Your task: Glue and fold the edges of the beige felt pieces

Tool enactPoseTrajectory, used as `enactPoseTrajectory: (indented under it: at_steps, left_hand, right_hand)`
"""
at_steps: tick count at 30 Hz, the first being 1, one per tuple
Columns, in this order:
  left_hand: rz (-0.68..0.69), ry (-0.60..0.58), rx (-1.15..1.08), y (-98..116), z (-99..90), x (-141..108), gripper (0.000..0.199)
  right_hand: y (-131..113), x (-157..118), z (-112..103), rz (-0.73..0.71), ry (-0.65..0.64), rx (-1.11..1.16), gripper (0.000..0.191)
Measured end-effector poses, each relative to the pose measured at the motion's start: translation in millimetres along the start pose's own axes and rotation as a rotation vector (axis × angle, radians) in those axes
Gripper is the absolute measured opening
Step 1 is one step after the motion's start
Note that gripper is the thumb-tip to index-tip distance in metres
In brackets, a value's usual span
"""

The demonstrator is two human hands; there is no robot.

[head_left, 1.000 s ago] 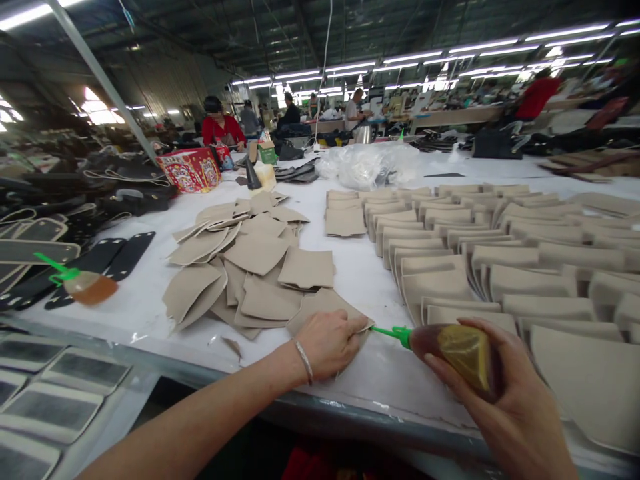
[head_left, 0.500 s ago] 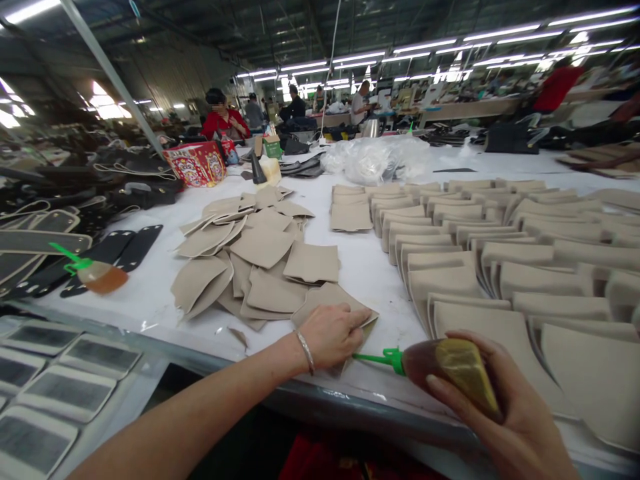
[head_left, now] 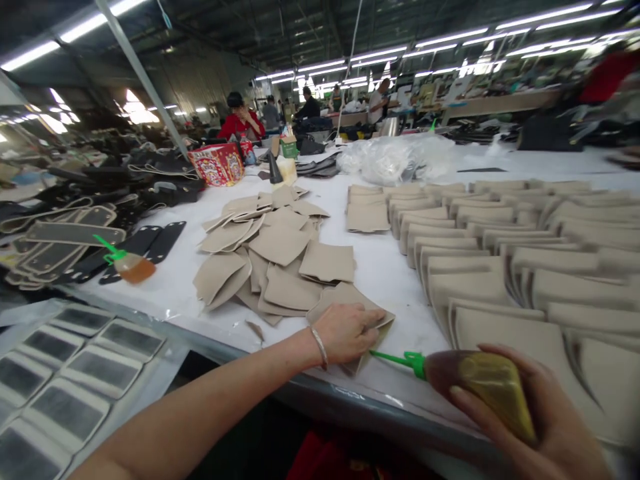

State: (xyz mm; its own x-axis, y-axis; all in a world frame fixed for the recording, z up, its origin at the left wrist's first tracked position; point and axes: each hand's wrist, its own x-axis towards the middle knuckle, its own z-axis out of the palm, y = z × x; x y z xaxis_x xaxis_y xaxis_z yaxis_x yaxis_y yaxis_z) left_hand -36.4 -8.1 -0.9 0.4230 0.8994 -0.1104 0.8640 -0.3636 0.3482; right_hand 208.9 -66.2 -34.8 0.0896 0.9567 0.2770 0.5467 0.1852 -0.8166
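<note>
My left hand [head_left: 347, 333], with a bracelet at the wrist, presses on a beige piece [head_left: 340, 297] at the table's front edge; its index finger reaches along the piece and the other fingers are bent. My right hand [head_left: 545, 407] is wrapped round a squeeze bottle [head_left: 475, 383] of brown-yellow liquid, held on its side. The bottle's thin green nozzle points left, and its tip is beside my left fingers at the edge of the piece. A loose pile of beige pieces [head_left: 280, 243] lies behind my left hand.
Rows of stacked beige pieces [head_left: 510, 267] fill the right. At left are a second green-tipped bottle [head_left: 134, 268], black straps [head_left: 165, 241] and framed dark panels [head_left: 103, 367]. Farther back are a red box [head_left: 217, 165], clear plastic [head_left: 395, 159] and a person in red [head_left: 240, 123].
The whole view has shifted, so things appear farther right on the left side. My left hand still presses the piece, and my right hand still holds the bottle with its nozzle beside it.
</note>
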Motion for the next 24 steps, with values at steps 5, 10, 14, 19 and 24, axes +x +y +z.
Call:
enactPoseTrajectory:
  at_steps: [5, 10, 14, 19, 24]
  left_hand:
    - [-0.007, 0.01, -0.004, 0, 0.5, -2, 0.046]
    - [0.004, 0.001, -0.002, 0, 0.9, -2, 0.045]
    - [-0.001, 0.001, -0.011, 0, 0.5, -2, 0.045]
    - [0.003, 0.0, -0.012, 1, -0.3, -3, 0.045]
    - [0.004, -0.014, 0.01, 2, -1.6, -2, 0.047]
  right_hand:
    - [-23, -6, 2, 0.108, -0.045, 0.068, 0.055]
    - [-29, -9, 3, 0.149, -0.027, 0.075, 0.057]
    - [-29, -12, 3, 0.148, -0.118, 0.119, 0.053]
    - [-24, -8, -1, 0.124, -0.024, 0.041, 0.057]
    - [-18, -7, 0, 0.072, -0.112, 0.11, 0.05]
